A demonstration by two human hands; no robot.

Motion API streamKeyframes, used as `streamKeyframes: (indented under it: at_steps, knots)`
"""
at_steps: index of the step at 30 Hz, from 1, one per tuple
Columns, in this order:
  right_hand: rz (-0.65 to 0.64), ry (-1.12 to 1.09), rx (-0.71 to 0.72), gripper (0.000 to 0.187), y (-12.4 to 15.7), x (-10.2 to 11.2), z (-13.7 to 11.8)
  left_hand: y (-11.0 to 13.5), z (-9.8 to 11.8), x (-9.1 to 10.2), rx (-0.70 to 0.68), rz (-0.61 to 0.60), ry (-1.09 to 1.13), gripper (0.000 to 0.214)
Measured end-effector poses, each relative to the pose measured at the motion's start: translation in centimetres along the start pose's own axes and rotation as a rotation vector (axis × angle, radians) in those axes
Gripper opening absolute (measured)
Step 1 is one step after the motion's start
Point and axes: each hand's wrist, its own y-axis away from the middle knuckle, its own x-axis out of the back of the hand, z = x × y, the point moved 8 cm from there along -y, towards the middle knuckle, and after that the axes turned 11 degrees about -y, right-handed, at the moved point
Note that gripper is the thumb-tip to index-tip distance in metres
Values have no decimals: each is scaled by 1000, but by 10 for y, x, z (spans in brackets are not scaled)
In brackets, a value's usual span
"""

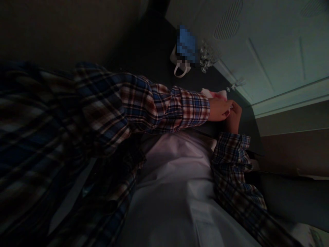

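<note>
Head view: left hand [220, 109] pinches cloth [212, 93] near table [247, 127] edge; right hand [234, 116] adjoins, grip unclear; mug [180, 68] well apart.

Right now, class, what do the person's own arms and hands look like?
Both arms wear long plaid fabric sleeves, checked in blue, red-brown and white: the left sleeve and the right sleeve each end in a banded cuff. The left hand and right hand are bare, without gloves.
</note>
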Motion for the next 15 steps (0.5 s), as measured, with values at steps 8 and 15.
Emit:
streamKeyframes:
  at_steps: [8, 15]
  knots:
    - [-12, -9, 7, 20, 1, -2, -3, -2, 0, -1, -4, 10, 1, 48]
    - [-3, 22, -16, 25, 2, -3, -3, -2, -1, -3, -1, 27, 20, 49]
